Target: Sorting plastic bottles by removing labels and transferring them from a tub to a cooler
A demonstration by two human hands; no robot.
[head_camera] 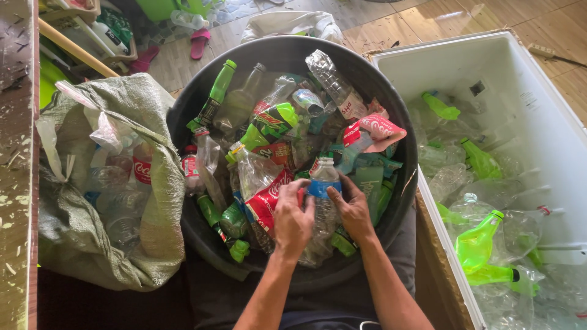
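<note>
Both hands sit at the near rim of the round black plastic tub (pixel 183 122), closed from either side around a clear plastic bottle with a blue label (pixel 323 186) that stands upright among crushed bottles. The left hand (pixel 292 221) also presses a red-labelled crumpled bottle (pixel 266 198); the right hand (pixel 353 211) clasps the bottle's other side. A green woven sack (pixel 140 104) stands left of the tub, a white plastic box (pixel 440 61) right.

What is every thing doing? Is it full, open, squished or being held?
Black tub: full of crushed plastic bottles.
Clear bottle with blue label: upright, cap on, held by both hands.
Left hand: gripping the bottle's side.
Right hand: fingers on the bottle's label.
Woven sack: open, partly filled with bottles.
White box: open, holding clear and green bottles.
Green bottle: capped, leaning on the tub's rim.
</note>
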